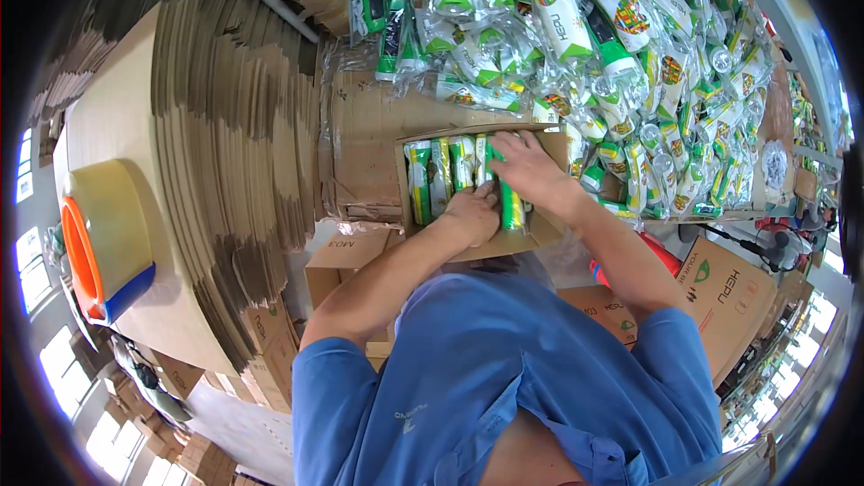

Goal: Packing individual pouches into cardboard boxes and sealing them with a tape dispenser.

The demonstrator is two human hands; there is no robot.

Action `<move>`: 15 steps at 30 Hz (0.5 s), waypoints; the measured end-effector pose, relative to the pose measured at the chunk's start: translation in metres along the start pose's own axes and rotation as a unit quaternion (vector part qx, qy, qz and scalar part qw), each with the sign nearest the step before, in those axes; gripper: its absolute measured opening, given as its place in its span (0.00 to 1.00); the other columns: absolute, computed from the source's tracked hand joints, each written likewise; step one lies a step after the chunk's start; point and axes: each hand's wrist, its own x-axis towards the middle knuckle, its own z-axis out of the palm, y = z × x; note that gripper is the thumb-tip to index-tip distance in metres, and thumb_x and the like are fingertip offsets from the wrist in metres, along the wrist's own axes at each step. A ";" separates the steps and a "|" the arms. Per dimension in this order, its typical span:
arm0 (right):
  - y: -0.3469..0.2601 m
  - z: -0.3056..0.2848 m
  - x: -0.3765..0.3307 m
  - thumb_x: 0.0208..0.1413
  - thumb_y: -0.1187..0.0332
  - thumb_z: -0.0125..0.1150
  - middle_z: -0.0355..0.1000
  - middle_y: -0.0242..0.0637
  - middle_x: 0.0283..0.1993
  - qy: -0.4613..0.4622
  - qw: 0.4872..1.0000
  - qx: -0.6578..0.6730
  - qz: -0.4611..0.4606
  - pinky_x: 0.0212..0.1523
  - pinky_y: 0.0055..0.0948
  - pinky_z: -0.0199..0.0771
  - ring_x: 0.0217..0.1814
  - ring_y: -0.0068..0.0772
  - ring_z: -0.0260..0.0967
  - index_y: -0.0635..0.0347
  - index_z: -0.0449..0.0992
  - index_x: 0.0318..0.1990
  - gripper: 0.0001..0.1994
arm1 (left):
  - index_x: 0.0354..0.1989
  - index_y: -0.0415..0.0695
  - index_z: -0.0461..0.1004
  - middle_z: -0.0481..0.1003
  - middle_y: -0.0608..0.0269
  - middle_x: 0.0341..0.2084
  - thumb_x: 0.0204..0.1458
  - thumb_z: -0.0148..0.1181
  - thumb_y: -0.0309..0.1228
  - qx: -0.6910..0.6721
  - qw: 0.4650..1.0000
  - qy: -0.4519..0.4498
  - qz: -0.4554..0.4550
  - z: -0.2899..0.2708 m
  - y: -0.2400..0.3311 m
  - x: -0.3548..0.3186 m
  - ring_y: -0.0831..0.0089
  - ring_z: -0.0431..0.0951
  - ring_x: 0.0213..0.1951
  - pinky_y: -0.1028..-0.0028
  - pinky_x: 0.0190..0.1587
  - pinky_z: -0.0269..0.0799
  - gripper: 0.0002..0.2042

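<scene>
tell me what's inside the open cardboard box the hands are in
The cardboard box holds a row of green-and-white wrapped packs standing side by side. The left hand and right hand cover the packs on its right side.

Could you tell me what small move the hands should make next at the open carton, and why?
Probably press the packet under the right hand down flush beside the row. The carton already holds several green and white packets standing side by side, and the left hand rests on them.
</scene>
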 end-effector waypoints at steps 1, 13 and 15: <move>-0.012 0.008 -0.005 0.45 0.69 0.64 0.70 0.52 0.53 0.062 0.991 0.023 0.114 0.63 0.46 0.61 0.61 0.55 0.63 0.63 0.71 0.42 0.16 | 0.55 0.40 0.73 0.66 0.53 0.62 0.53 0.51 0.34 0.092 0.995 0.034 0.010 -0.001 0.002 -0.006 0.58 0.59 0.67 0.63 0.64 0.62 0.21; -0.017 0.054 0.033 0.57 0.60 0.52 0.74 0.67 0.43 -0.188 0.806 0.119 0.548 0.45 0.51 0.77 0.42 0.61 0.76 0.89 0.48 0.56 0.34 | 0.44 0.39 0.80 0.67 0.51 0.60 0.50 0.54 0.32 -0.006 1.000 -0.022 0.014 -0.014 -0.001 0.003 0.57 0.61 0.66 0.64 0.57 0.69 0.16; -0.011 0.047 0.034 0.58 0.60 0.52 0.74 0.65 0.44 -0.204 0.795 0.135 0.555 0.48 0.49 0.76 0.45 0.61 0.75 0.87 0.51 0.57 0.33 | 0.42 0.39 0.81 0.68 0.49 0.59 0.50 0.54 0.33 -0.045 0.998 -0.045 0.012 -0.030 0.008 0.004 0.57 0.61 0.65 0.65 0.55 0.71 0.16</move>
